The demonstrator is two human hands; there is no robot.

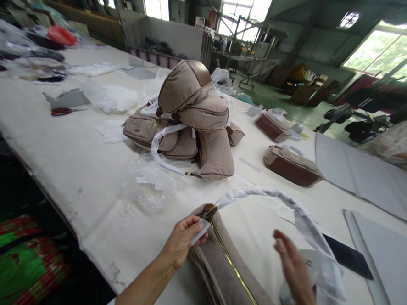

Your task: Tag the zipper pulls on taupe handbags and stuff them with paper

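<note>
A beige handbag (227, 273) with a gold zipper lies at the near edge of the white table (68, 158). Its handle (279, 198) arches above it, wrapped in white paper. My left hand (180, 241) pinches a small white paper tag at the bag's left end, beside the zipper pull. Over the bag's right part, my right hand (294, 273) hovers with its fingers stretched out and slightly blurred, close to the wrapped handle and loose white wrapping; it holds nothing that I can see.
A pile of beige handbags (195, 120) sits mid-table, crumpled clear plastic (149, 186) in front. Two more bags (290, 164) lie to the right. Red-handled scissors (64, 111) are at left. Grey sheets (383, 255) cover the right. Another person's sleeve (402, 141) shows at far right.
</note>
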